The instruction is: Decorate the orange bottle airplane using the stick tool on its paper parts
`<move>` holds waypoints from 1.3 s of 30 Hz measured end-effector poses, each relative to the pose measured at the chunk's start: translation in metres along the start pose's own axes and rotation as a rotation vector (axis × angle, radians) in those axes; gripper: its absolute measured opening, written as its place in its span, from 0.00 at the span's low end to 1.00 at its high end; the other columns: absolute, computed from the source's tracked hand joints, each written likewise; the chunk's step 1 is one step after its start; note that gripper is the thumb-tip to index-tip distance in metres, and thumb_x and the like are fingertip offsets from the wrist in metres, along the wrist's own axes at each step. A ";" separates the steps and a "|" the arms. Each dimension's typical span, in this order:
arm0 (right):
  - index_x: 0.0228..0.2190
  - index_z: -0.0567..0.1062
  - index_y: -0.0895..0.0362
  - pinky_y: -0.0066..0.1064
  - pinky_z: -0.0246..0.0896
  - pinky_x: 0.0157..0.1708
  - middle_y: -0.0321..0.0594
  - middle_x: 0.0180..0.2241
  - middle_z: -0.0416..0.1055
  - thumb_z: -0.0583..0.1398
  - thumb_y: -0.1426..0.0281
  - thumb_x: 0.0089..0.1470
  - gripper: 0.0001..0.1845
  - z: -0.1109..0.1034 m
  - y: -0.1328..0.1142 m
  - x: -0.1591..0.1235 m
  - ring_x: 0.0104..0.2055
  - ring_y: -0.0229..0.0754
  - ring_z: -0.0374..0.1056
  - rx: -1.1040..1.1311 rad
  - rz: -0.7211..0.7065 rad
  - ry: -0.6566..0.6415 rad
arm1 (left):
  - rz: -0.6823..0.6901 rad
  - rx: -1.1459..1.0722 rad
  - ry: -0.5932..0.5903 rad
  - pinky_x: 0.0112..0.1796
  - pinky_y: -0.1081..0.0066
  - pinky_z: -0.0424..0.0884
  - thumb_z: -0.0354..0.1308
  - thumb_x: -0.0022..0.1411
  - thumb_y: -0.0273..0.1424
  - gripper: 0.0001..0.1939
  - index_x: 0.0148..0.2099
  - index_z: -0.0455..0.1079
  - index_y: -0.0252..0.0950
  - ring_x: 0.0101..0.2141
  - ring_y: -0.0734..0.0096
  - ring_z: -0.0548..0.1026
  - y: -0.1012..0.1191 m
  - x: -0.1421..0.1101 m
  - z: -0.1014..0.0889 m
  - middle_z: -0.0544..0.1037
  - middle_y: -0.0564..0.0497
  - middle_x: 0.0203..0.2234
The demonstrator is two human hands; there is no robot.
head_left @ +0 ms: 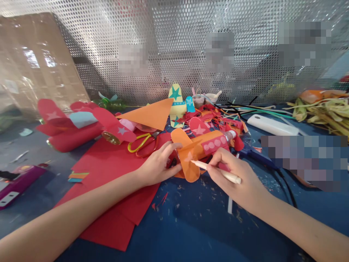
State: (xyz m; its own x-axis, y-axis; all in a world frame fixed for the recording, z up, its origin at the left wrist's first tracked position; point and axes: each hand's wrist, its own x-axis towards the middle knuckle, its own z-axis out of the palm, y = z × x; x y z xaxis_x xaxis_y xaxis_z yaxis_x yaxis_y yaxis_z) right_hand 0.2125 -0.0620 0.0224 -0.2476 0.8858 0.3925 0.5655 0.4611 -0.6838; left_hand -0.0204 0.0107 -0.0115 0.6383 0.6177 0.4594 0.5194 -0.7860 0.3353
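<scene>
An orange paper plane (203,147) built round a bottle lies on the blue table, with pink dotted bands and orange wings bearing pale stars. My left hand (159,165) grips its rear end, fingers curled round the tail side. My right hand (234,178) pinches a cream-coloured stick (215,170), whose tip touches the lower orange wing (191,169) beside a star.
Red paper sheets (114,196) lie under my left arm. A finished red plane (79,127) sits at left, an orange paper triangle (148,114) and yellow-handled scissors (140,143) behind. Paper scraps (218,116), a white tool (272,125), cables and a perforated metal screen (174,47) fill the back.
</scene>
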 end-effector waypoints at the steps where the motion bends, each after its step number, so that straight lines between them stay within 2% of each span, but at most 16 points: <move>1: 0.24 0.62 0.54 0.27 0.50 0.21 0.27 0.17 0.58 0.54 0.71 0.56 0.09 0.000 0.000 0.000 0.17 0.32 0.53 0.002 -0.001 0.003 | -0.002 -0.002 0.000 0.37 0.66 0.73 0.54 0.63 0.35 0.23 0.57 0.54 0.38 0.41 0.65 0.73 0.000 0.000 0.000 0.69 0.43 0.46; 9: 0.25 0.62 0.54 0.27 0.51 0.21 0.28 0.18 0.60 0.54 0.71 0.56 0.08 -0.001 0.000 0.000 0.17 0.32 0.54 -0.008 0.009 -0.001 | -0.022 -0.011 -0.008 0.41 0.63 0.73 0.55 0.63 0.35 0.24 0.58 0.54 0.38 0.45 0.62 0.72 0.000 -0.001 0.001 0.69 0.43 0.46; 17: 0.24 0.62 0.54 0.27 0.51 0.21 0.27 0.17 0.58 0.54 0.71 0.55 0.08 -0.001 0.000 0.001 0.18 0.33 0.54 -0.018 -0.003 0.001 | -0.011 -0.005 -0.013 0.37 0.66 0.73 0.53 0.63 0.36 0.23 0.57 0.53 0.38 0.41 0.64 0.73 0.000 0.000 0.000 0.69 0.44 0.45; 27: 0.24 0.61 0.53 0.27 0.51 0.21 0.29 0.18 0.61 0.54 0.71 0.55 0.09 -0.001 -0.001 0.002 0.20 0.34 0.58 -0.029 0.013 0.010 | -0.032 -0.003 -0.010 0.38 0.65 0.73 0.54 0.62 0.36 0.24 0.58 0.53 0.38 0.39 0.66 0.73 0.000 -0.001 0.001 0.69 0.44 0.45; 39: 0.24 0.63 0.54 0.26 0.50 0.20 0.28 0.17 0.59 0.54 0.71 0.56 0.09 -0.001 0.000 0.001 0.18 0.33 0.55 -0.036 0.011 0.011 | -0.038 -0.027 -0.017 0.43 0.63 0.72 0.55 0.63 0.35 0.23 0.57 0.55 0.37 0.45 0.62 0.72 0.001 0.000 0.000 0.70 0.43 0.46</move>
State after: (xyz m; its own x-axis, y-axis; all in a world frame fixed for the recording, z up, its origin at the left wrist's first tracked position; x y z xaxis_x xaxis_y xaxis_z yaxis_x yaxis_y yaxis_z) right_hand 0.2135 -0.0614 0.0236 -0.2325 0.8900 0.3921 0.5960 0.4490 -0.6657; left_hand -0.0198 0.0101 -0.0106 0.6280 0.6472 0.4322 0.5281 -0.7623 0.3741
